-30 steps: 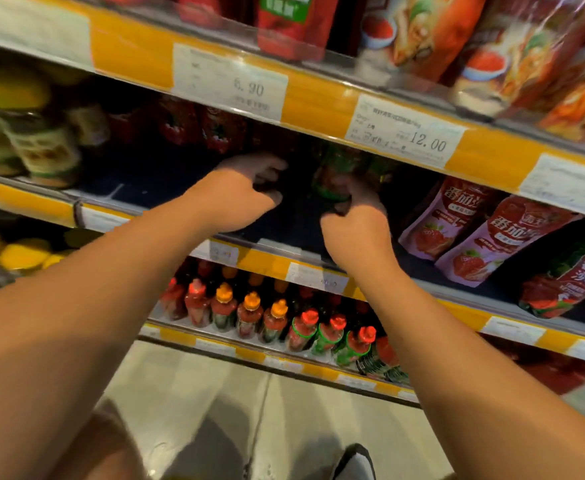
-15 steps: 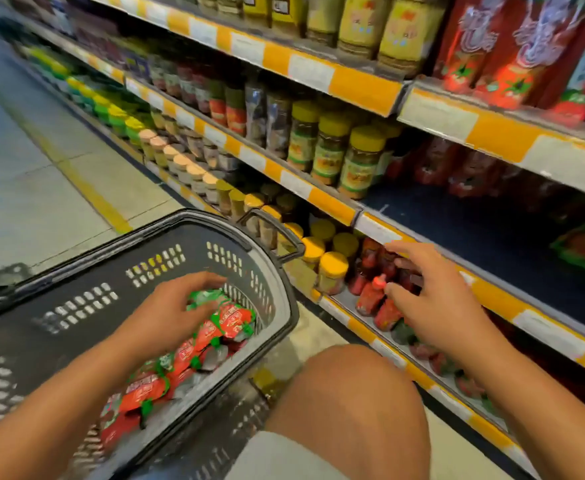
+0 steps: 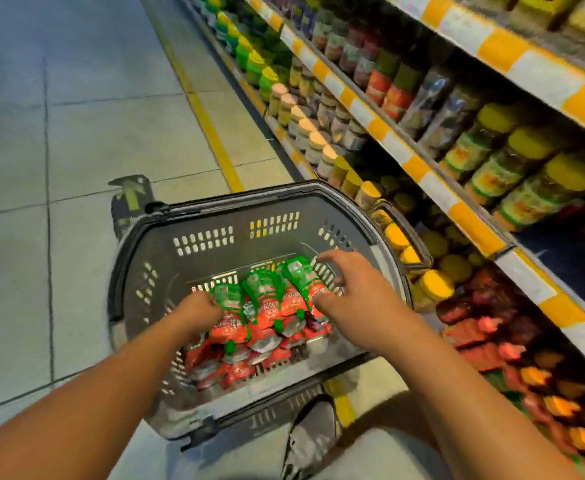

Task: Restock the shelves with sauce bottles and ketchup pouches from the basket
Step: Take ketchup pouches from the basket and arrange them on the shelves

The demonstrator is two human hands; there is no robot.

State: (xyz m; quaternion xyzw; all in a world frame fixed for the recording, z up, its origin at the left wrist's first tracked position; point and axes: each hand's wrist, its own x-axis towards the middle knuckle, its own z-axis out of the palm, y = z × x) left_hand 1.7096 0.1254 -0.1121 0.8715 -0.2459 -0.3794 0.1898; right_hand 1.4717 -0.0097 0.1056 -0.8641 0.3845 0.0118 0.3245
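Both arms reach fwd and down into the grey basket point(image 3: 214, 237) on the floor point(image 3: 76, 133), just beside the shelves point(image 3: 457, 209). Left hand point(image 3: 199, 308) is curled, knuckles up, its grip pinching the green top of a ketchup pouch point(image 3: 230, 306) at the left of the pile. Right hand point(image 3: 349, 289) hovers palm-down over the right side of the pouches point(image 3: 277, 306), fingers point(image 3: 332, 258) spread, thumb touching a pouch edge, not clamped on anything. Sauce bottles point(image 3: 485, 341) sit blurred on the low shelf, right.

Glossy foil pouches point(image 3: 266, 306) in matt plastic basket point(image 3: 166, 258)
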